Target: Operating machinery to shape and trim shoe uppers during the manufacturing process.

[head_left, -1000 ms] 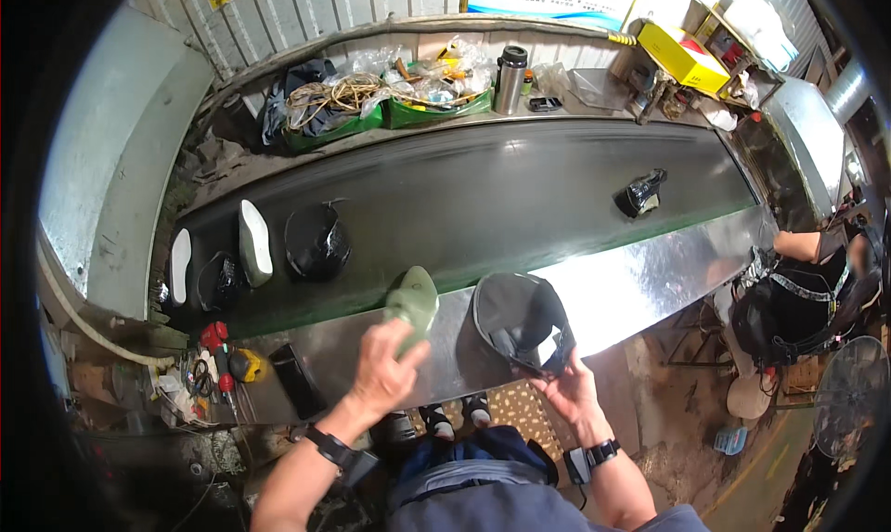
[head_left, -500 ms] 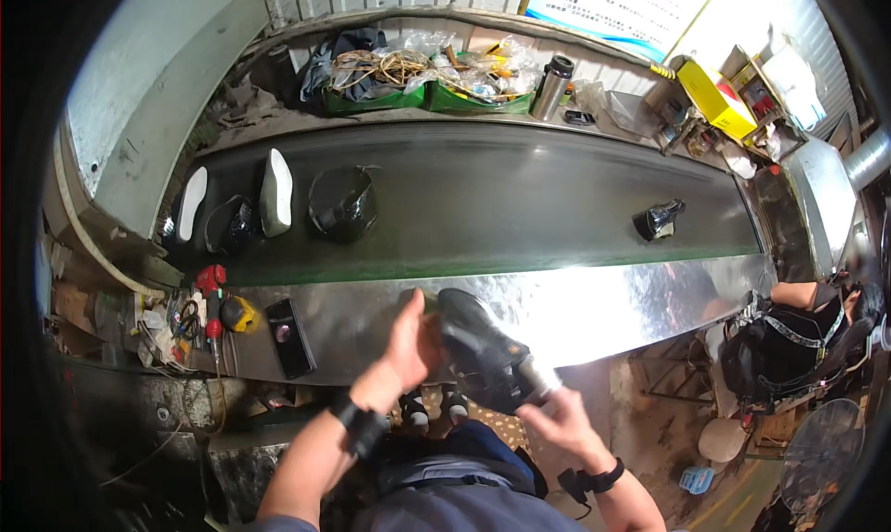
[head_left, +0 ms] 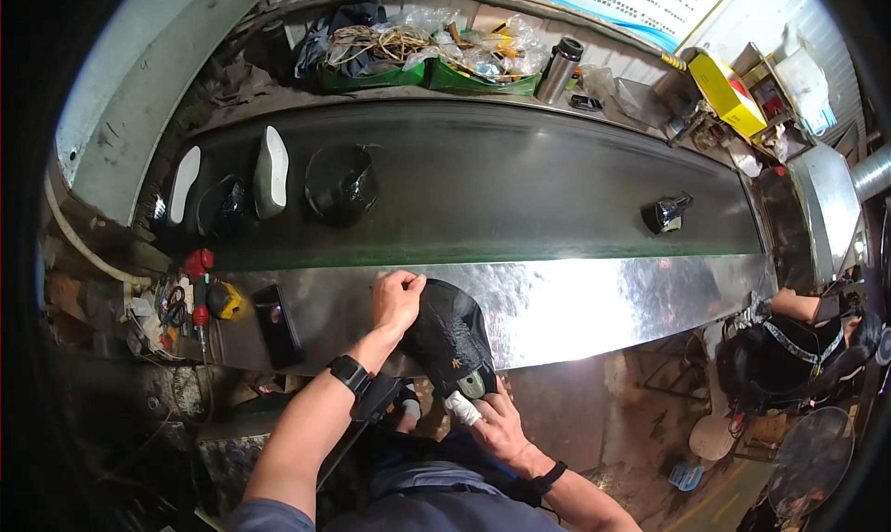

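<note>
Between my hands is a black shoe upper [head_left: 447, 333], its broad end over the metal ledge and its narrower end tilted down toward me. A pale greenish piece, possibly a last, shows in the lower opening. My left hand [head_left: 397, 300] pinches the upper's far left edge with curled fingers. At the near end my right hand [head_left: 492, 423] grips the lower rim; white wrapping covers one of its digits. On the dark belt at the left stand two shoe lasts with white soles, one slim [head_left: 185, 184] and one taller [head_left: 271, 172]. Black uppers [head_left: 341, 186] lie beside them.
Another black upper [head_left: 666, 213] lies at the belt's right. A phone [head_left: 277, 328], a red tool [head_left: 198, 263] and a yellow tool [head_left: 225, 300] rest at the ledge's left. Green bins [head_left: 483, 84] and a steel flask [head_left: 560, 71] line the back. Another person's arm [head_left: 796, 306] shows at right.
The upper has turned and come slightly left, showing its patterned face. My left hand has moved up to its far edge, and my right hand has shifted left and down along with the near end.
</note>
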